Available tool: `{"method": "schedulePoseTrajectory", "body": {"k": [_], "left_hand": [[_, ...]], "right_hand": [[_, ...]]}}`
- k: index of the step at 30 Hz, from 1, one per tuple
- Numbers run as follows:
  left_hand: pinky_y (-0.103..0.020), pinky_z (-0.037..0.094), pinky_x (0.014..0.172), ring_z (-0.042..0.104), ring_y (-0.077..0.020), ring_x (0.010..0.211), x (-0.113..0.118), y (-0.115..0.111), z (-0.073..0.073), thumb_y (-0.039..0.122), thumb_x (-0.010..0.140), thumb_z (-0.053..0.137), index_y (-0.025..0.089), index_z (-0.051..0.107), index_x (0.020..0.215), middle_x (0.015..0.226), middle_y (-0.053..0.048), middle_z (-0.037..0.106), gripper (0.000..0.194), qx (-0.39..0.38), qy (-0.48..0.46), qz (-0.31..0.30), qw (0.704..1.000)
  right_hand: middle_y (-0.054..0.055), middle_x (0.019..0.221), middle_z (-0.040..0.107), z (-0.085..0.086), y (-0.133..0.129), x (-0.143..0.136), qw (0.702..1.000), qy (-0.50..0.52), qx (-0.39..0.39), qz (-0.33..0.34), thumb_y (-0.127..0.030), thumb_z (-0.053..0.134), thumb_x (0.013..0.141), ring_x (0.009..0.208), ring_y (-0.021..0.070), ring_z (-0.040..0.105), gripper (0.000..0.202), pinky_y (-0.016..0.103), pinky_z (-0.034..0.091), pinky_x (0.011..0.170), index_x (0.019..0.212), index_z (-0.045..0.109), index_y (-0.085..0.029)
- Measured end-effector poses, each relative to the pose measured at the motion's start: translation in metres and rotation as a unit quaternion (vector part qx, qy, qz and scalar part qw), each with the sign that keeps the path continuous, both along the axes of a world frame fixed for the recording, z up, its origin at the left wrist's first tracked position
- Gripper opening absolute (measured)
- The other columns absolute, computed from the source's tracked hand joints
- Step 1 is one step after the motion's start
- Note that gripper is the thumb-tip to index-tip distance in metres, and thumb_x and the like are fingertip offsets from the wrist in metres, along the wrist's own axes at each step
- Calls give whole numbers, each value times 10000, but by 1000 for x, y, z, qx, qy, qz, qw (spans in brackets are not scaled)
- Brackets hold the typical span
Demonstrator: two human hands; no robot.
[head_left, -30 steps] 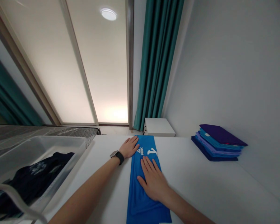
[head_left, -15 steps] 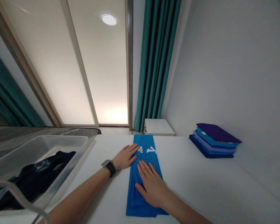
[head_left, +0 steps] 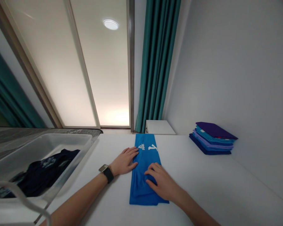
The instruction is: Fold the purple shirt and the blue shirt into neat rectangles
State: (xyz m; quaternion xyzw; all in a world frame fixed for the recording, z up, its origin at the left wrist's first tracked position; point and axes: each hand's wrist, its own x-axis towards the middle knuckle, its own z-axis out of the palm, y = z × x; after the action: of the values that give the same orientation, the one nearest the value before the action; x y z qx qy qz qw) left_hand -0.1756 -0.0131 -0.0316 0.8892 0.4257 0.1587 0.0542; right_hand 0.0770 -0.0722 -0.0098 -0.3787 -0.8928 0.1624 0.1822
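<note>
A blue shirt with white prints near its far end lies folded into a long strip on the white table. My left hand, a watch on its wrist, rests with fingers stretched over the shirt's left edge. Over the shirt's right side is my right hand, its fingers bent and its thumb apart from them. I see no fabric gripped in either hand. The right palm's underside is hidden.
On the right by the wall stands a stack of folded clothes, dark purple on top. At left, a clear plastic bin holds dark clothing. A curved grey tube crosses the lower left corner. A white cabinet stands beyond the table.
My right hand has gone from lying flat to bent fingers and has shifted slightly right and up in view. My left hand remains at the shirt's left edge. The view has shifted a little.
</note>
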Motion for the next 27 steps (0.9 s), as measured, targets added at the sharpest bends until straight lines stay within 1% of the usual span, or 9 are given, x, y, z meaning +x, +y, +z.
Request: {"method": "schedulePoseTrajectory", "body": {"k": [3,7,9,14,17,19,21,24,27], "left_hand": [[-463,303,1142,405,-262,1363,0,-12,4,407,936,471,196,450,1400,1473,-116,454,510,9,-8,-31,999],[-456,326,1134,428,-268,1340,2,-29,10,359,920,492,185,477,1363,1426,-121,499,476,19,-1,-48,999],[-433,345,1120,457,-257,1309,4,-38,14,312,922,479,191,525,1301,1379,-114,536,401,23,0,-59,998],[-362,433,953,575,-201,1048,13,-65,20,170,929,386,216,614,1041,1097,-77,634,257,21,-7,-108,994],[-343,428,840,571,-192,905,20,-80,20,214,924,433,207,601,932,941,-60,632,168,15,-34,-127,991],[-338,414,798,558,-196,864,25,-86,19,314,910,510,205,590,912,895,-51,622,135,7,-46,-130,990],[-334,406,783,548,-200,853,28,-88,18,380,872,585,206,582,900,877,-42,613,176,-3,-39,-130,991],[-324,399,815,544,-193,866,29,-88,22,321,832,645,209,574,867,870,-24,606,137,-21,-22,-125,992],[-320,392,857,544,-185,887,27,-89,28,252,799,673,216,577,860,893,-15,606,120,-47,-15,-123,991]], "right_hand": [[35,1009,620,-5,-6,5,1000,4,12,-14,-184,549,903,997,206,541,132,377,419,928,986,644,-225],[26,982,620,-14,-15,10,1000,2,19,-25,-175,527,921,979,195,545,131,359,411,897,973,633,-231],[26,982,617,-16,-21,13,999,3,19,-31,-187,538,918,987,193,545,120,357,404,904,976,631,-236],[32,1015,608,-16,-35,18,999,17,9,-45,-215,650,846,1007,216,533,154,381,391,917,995,624,-246],[28,1016,601,-15,-41,18,998,37,5,-44,-162,669,809,1009,219,524,221,393,381,922,1008,620,-246],[26,999,597,-16,-43,19,998,48,9,-41,-114,622,819,995,215,521,232,392,380,911,1009,615,-247],[29,963,593,-18,-45,20,997,56,22,-43,-61,532,842,967,212,523,249,385,386,881,996,607,-242],[37,932,583,-24,-45,25,994,70,41,-67,-5,421,840,924,210,521,303,383,391,850,961,587,-228],[43,958,567,-28,-45,31,991,83,40,-101,19,399,794,938,216,509,333,395,390,861,954,564,-222]]}}
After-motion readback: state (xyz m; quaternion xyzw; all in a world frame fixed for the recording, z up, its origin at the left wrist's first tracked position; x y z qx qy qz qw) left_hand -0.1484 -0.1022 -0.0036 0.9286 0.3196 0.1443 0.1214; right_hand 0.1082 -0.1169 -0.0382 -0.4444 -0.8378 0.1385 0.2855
